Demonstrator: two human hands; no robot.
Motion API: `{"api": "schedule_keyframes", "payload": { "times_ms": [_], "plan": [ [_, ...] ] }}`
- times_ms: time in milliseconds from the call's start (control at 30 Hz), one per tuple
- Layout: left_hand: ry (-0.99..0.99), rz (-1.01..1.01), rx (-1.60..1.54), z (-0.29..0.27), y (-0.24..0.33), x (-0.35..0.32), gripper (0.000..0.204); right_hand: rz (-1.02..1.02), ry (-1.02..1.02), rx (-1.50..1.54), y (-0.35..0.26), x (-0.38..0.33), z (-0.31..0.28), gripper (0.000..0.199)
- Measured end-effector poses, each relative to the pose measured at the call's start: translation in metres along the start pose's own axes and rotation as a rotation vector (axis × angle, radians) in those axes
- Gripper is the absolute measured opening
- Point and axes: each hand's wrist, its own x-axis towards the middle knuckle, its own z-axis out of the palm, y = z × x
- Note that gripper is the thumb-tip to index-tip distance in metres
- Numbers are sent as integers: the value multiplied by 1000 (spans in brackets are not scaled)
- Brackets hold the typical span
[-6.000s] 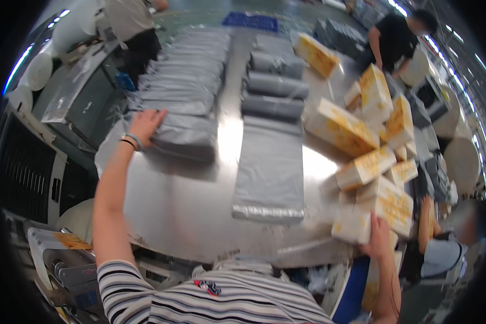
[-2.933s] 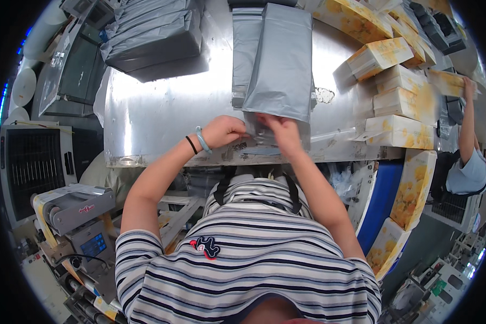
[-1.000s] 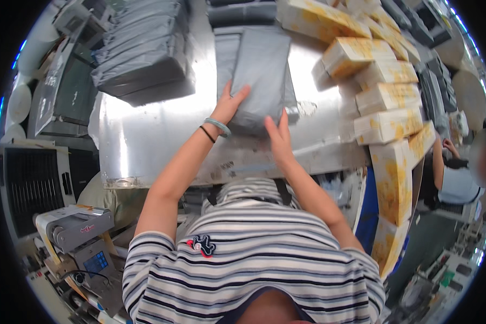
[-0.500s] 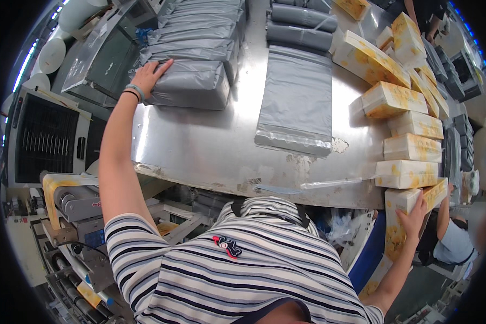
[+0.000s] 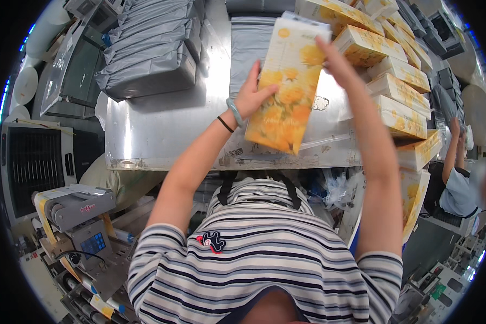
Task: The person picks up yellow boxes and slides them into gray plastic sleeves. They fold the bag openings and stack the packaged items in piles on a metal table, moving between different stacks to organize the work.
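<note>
ok, scuffed metal tbl [image 5: 156, 127], grey machine [image 5: 75, 208]; l fingers [image 5: 252, 78], r fingers [image 5: 326, 49] grip floral box [image 5: 287, 86]

Left hand [image 5: 252, 98]: wrapped round the left edge of a yellow flowered pack [image 5: 287, 89], thumb across its front
Right hand [image 5: 336, 62]: kinda blurry, up at the pack's top right edge, couldn't tell how tight
Pack: tilted, partly covering some flat grey bags [image 5: 246, 51]
Metal table [image 5: 151, 137]: had a row of grey wrapped bundles [image 5: 154, 70] on the left, more flowered packs [image 5: 402, 117] along the right
Far right: a co-worker [image 5: 460, 191] in light blue
Lower left: grey machine [image 5: 78, 208] with a little screen [image 5: 94, 244]
</note>
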Motion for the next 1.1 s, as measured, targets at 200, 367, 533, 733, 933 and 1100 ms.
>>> {"api": "schedule_keyframes", "payload": {
  "times_ms": [200, 367, 533, 733, 933, 1100],
  "plan": [
    [328, 129, 398, -19, -88, -82, 67, -13, -214, 321, 122, -119, 94, 64],
    [492, 104, 523, -74, -48, -81, 21, -60, -243, -275, 100, -97, 50, 32],
    [-256, 203, 1372, -115, -8, 11, 29, -764, -61, -1031, 115, 4, 62, 17],
    [287, 71, 1451, -85, -19, 34, 22, -534, 58, -478, 76, -11, 50, 8],
    [677, 234, 966, -56, -64, -29, 19, -613, 403, -327, 112, -58, 89, 13],
    [-20, -89, 1516, -46, -35, -55, 12, -224, -216, -782, 113, -70, 49, 18]
  ]
}}
